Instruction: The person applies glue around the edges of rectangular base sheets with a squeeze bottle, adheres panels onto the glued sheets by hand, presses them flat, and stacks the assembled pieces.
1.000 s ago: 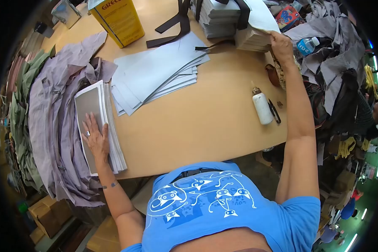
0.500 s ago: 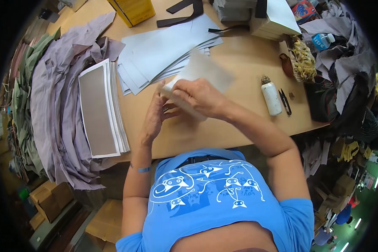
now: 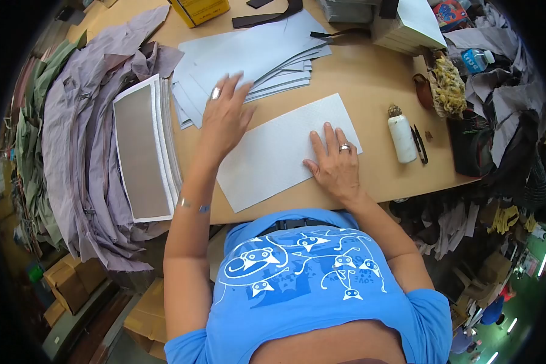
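Observation:
A white rectangular sheet (image 3: 273,161) lies flat on the table in front of me. My right hand (image 3: 333,161) rests on its right part, fingers spread, with a ring on one finger. Raised near the sheet's upper left corner, my left hand (image 3: 225,118) has its fingers apart and holds nothing. Just beyond it lies a loose pile of pale sheets (image 3: 242,57). To its left is a stack of white-bordered panels (image 3: 142,151), the top one grey-brown.
A white bottle (image 3: 401,138) and black thread snips (image 3: 419,145) are at the right. Behind them sits a bundle of yellowish strips (image 3: 448,88). Mauve fabric pieces (image 3: 82,133) hang over the left edge. A yellow tin (image 3: 199,11) and a white block stack (image 3: 409,27) stand at the back.
The sheet both hands were holding up now lies flat on the table. My right hand has flattened onto it. My left hand has let go and moved up toward the pale pile.

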Tool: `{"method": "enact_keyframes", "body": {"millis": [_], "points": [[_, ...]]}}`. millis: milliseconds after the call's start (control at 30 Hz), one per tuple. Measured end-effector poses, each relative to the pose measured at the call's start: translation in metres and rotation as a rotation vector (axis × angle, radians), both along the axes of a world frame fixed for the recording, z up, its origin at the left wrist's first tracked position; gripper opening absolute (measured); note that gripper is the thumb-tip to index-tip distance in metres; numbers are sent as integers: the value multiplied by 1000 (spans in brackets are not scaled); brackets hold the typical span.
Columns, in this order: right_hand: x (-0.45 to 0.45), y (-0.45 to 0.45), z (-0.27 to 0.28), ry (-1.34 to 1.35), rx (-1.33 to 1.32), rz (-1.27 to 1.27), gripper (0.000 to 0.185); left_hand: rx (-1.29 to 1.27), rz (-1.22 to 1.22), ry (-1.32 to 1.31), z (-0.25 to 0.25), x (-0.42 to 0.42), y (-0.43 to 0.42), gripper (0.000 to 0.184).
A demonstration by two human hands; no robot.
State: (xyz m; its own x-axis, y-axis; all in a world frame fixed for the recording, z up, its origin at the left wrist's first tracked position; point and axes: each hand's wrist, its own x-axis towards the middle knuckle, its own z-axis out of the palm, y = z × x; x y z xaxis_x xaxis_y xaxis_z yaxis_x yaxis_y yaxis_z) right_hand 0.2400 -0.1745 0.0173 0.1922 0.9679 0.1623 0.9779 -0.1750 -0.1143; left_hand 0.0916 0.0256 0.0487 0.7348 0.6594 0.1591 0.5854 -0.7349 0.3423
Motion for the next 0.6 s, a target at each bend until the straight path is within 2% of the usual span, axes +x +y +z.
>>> {"method": "enact_keyframes", "body": {"millis": [67,167,267,333,367,433,533,567,600], "points": [[-4,-3,1,-4,-10,-31,60,380,64,58,-16,24,14,43],[-1,-6,1,-4,-16,-61,60,109,60,-59,-19,21,30,39],[5,-5,6,63,-39,-52,59,178,-78,-95,-25,5,48,37],[13,1,15,151,-91,-34,56,81,-44,-8,-2,-1,45,35],[17,6,15,344,-39,-60,55,32,-27,35,8,-6,38,34],[28,17,11,728,67,-119,54,94,-111,-65,13,-18,14,34],[32,38,12,1779,452,-404,53,85,-272,-168,11,-38,-34,40],[35,40,13,1821,486,-430,56,-94,-229,-100,3,-46,-51,46],[39,39,14,1862,521,-457,58,-54,-227,-97,1,-47,-67,48]]}}
